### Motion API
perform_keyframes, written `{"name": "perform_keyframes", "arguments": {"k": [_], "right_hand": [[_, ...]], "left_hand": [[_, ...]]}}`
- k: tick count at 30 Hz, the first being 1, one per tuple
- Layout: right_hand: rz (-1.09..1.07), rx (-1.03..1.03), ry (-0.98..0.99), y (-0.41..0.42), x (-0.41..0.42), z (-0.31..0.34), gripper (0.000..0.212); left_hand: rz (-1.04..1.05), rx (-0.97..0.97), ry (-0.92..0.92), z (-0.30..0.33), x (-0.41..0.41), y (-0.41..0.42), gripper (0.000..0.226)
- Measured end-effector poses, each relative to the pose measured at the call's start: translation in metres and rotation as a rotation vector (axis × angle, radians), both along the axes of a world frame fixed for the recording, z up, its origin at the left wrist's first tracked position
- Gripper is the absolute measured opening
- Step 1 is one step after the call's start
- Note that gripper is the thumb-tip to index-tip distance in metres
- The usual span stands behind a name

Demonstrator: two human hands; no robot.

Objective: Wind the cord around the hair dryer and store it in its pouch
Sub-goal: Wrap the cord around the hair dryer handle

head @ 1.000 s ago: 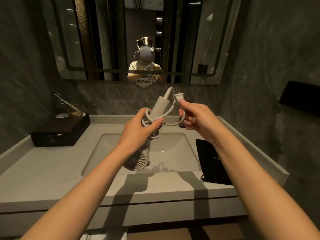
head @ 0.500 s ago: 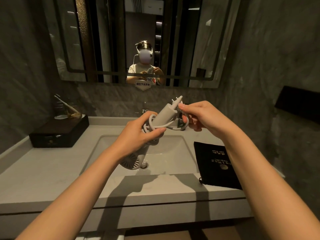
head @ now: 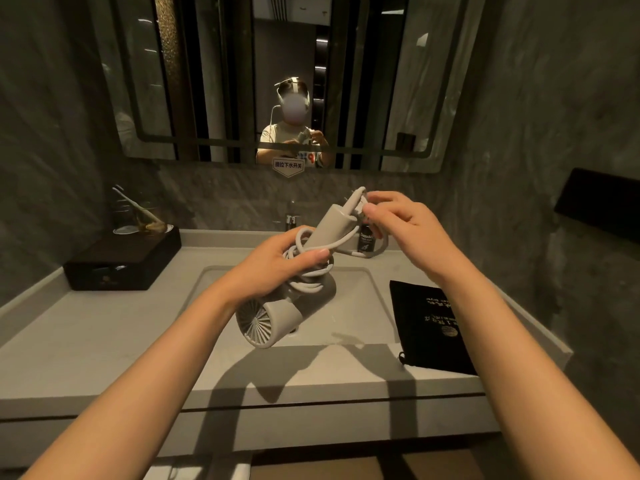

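A pale grey hair dryer (head: 277, 317) hangs over the sink with its handle pointing up and away and its vented end toward me. My left hand (head: 277, 261) grips the handle where several loops of the white cord (head: 311, 285) are wound. My right hand (head: 401, 223) pinches the plug (head: 358, 202) at the tip of the handle, and a last loop of cord sags below it. The black pouch (head: 429, 323) with gold print lies flat on the counter to the right of the sink.
The sink basin (head: 360, 303) is sunk in a grey stone counter (head: 86, 341). A black box (head: 124, 261) with glasses on it stands at the back left. A small dark bottle (head: 366, 240) and the tap (head: 291, 220) stand behind the dryer. A mirror (head: 207, 81) hangs above.
My right hand has carried the plug from out beside the dryer up to the tip of the handle, shortening the free loop. The dryer has tilted a little, its vented end more toward me.
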State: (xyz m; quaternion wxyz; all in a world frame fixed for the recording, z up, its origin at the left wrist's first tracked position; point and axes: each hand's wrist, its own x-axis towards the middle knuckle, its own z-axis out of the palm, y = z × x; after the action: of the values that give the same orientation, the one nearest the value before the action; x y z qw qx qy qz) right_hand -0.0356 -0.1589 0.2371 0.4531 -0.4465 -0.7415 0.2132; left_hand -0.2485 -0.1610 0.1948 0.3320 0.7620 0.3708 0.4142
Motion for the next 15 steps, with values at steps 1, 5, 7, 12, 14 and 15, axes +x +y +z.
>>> {"name": "perform_keyframes", "arguments": {"k": [1, 5, 7, 12, 14, 15], "right_hand": [[0.051, -0.062, 0.175, 0.002, -0.002, -0.003, 0.036], [0.164, -0.144, 0.548, 0.006, -0.012, -0.014, 0.023], [0.168, -0.141, 0.566, 0.007, -0.012, -0.015, 0.018], [0.184, -0.279, 0.602, 0.01, -0.006, -0.017, 0.031], [0.155, -0.286, 0.603, 0.01, -0.007, -0.02, 0.029], [0.136, -0.287, 0.609, 0.01, -0.008, -0.021, 0.028]], "left_hand": [[-0.014, -0.023, -0.002, 0.001, 0.001, 0.0, 0.029], [-0.007, -0.069, -0.015, -0.003, 0.007, 0.003, 0.021], [0.006, -0.074, -0.013, -0.005, 0.006, 0.005, 0.011], [0.016, -0.052, -0.01, -0.007, 0.005, 0.004, 0.009], [0.012, -0.053, -0.004, -0.008, 0.005, 0.004, 0.011], [0.009, -0.054, 0.004, -0.009, 0.006, 0.005, 0.011]]}}
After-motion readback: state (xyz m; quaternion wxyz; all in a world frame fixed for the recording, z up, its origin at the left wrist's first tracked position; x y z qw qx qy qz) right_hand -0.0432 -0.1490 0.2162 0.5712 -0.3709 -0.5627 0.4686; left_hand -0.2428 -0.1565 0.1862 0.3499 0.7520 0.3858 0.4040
